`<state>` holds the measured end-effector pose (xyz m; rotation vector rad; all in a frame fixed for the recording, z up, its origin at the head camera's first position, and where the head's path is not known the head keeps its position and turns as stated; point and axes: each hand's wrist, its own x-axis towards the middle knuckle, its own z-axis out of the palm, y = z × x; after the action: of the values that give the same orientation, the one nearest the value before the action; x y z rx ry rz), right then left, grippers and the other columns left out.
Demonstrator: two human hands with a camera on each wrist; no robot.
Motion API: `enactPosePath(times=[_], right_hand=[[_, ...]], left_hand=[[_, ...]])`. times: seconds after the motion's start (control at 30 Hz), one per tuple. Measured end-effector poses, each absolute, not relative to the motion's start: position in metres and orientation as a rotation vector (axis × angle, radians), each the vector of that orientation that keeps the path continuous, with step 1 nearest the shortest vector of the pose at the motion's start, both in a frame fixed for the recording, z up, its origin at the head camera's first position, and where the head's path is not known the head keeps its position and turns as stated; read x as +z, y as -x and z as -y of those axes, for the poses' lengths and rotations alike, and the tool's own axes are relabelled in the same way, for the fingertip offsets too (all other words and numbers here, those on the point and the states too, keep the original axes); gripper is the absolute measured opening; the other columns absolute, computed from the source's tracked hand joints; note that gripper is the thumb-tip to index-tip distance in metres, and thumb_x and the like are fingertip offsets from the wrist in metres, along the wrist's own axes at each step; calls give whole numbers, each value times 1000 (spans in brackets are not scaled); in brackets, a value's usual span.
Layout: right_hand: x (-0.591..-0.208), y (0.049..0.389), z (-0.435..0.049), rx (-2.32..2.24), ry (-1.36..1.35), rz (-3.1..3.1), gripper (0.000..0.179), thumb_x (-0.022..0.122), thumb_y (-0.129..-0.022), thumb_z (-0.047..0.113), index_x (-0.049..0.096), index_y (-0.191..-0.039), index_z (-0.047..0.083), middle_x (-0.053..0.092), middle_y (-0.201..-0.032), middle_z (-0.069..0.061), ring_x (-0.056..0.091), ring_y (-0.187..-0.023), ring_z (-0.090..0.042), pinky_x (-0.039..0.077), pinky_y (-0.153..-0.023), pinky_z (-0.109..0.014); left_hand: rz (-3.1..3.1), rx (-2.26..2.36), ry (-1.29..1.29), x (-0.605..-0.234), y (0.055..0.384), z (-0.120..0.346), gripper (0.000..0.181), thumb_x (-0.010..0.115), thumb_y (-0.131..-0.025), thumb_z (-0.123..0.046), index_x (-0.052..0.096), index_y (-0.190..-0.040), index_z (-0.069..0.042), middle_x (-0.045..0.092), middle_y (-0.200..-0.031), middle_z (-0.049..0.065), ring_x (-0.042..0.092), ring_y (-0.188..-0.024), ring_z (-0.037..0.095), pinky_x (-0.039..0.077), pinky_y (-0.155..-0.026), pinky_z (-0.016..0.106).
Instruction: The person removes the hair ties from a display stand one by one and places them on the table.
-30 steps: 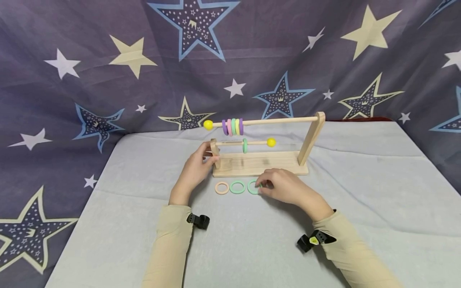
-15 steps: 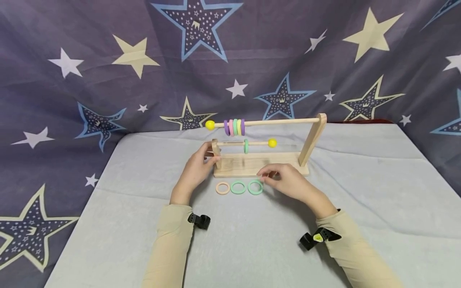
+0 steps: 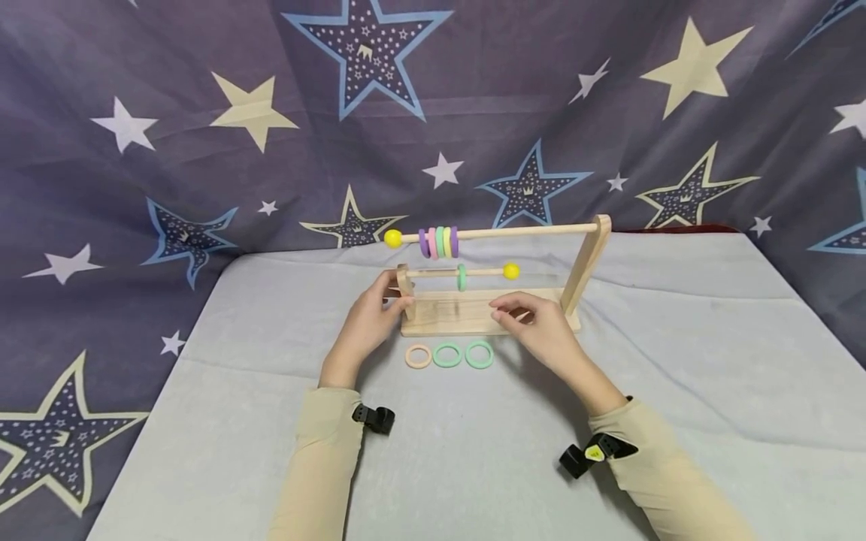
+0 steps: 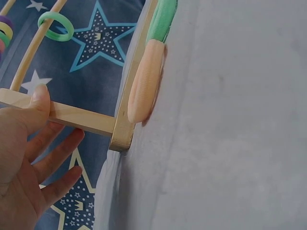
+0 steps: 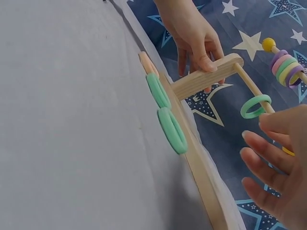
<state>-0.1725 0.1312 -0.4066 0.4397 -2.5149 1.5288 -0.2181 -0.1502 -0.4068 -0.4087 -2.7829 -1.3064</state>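
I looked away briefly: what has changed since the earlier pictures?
The right grip has come off the rightmost green ring and moved forward; in the head view it now covers part of the wooden base, with nothing visible held. The left grip still holds the short post; that ring, the peach ring and the middle green ring lie as they were.

Mint-green rings [image 4: 161,21], peach ring [image 4: 148,79], star-patterned purplish-grey backdrop [image 3: 203,45].

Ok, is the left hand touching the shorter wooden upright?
Touching. The left wrist view shows the left hand with its thumb resting on the shorter upright.
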Motion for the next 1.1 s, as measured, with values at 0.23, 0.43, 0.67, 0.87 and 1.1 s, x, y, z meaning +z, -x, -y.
enactPosePath(times=[0.23, 0.43, 0.67, 0.87, 1.1], right_hand=[[-405, 174, -122, 1538, -352, 2474, 18, 72, -92, 12, 74, -108, 5, 74, -95, -7, 67, -86, -21, 53, -74, -32], [-404, 180, -109, 1576, -346, 2437, 18, 72, -91, 12, 74, -107, 5, 73, -94, -7, 66, -85, -21, 54, -73, -34], [-404, 187, -97, 1618, -304, 2397, 18, 73, -90, 10, 75, -107, 4, 73, -93, -9, 67, -82, -21, 55, -72, -31], [-404, 192, -87, 1629, -297, 2370, 21, 74, -90, 11, 74, -109, 3, 73, -95, -9, 67, -83, -22, 55, -76, -34], [-405, 194, -78, 1631, -244, 2398, 22, 74, -90, 14, 73, -109, 3, 73, -96, -9, 66, -84, -23, 53, -79, -36]], left_hand=[[2786, -1295, 407, -406, 218, 152, 41, 63, -98, -20, 51, -135, -9, 64, -123, 11, 59, -116, 28, 43, -102, 44], [2787, -1293, 409, -406, 218, 151, 39, 62, -98, -22, 51, -134, -11, 64, -122, 9, 59, -115, 27, 42, -102, 44], [2789, -1286, 412, -406, 217, 151, 39, 63, -98, -21, 51, -133, -10, 64, -122, 11, 59, -114, 28, 42, -102, 44], [2792, -1275, 399, -406, 217, 152, 40, 63, -98, -23, 51, -134, -10, 64, -122, 11, 59, -115, 28, 43, -102, 44], [2785, -1286, 407, -407, 218, 151, 41, 63, -98, -22, 51, -135, -9, 64, -122, 11, 59, -116, 27, 43, -102, 44]])
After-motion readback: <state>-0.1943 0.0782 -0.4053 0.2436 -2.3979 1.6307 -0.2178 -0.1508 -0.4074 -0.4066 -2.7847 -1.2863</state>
